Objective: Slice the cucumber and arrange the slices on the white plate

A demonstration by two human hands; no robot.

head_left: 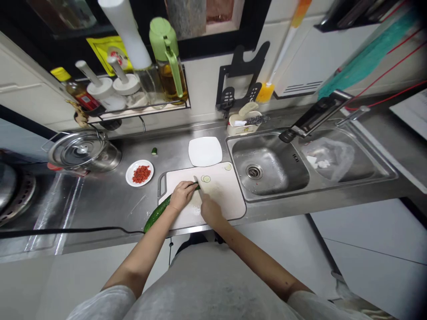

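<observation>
A long green cucumber [156,216] lies slantwise over the left part of a white cutting board [230,200], its far end beyond the board's edge. My left hand [182,195] is closed over the cucumber near its cut end. In my right hand [211,210] is the handle of a knife [199,189], the blade standing at the cucumber's cut end beside my left fingertips. Thin cucumber slices [206,179] rest on the board just right of the blade. Another slice [227,166] lies near the board's upper right corner.
Behind the board is a white square plate [205,151]. A small plate [128,177] of chopped red pieces stands left, near a cucumber stub [154,151]. A steel pot [108,158] is farther left. The sink [273,164] adjoins the board's right side. Bottles, including an oil bottle [170,73], line a shelf.
</observation>
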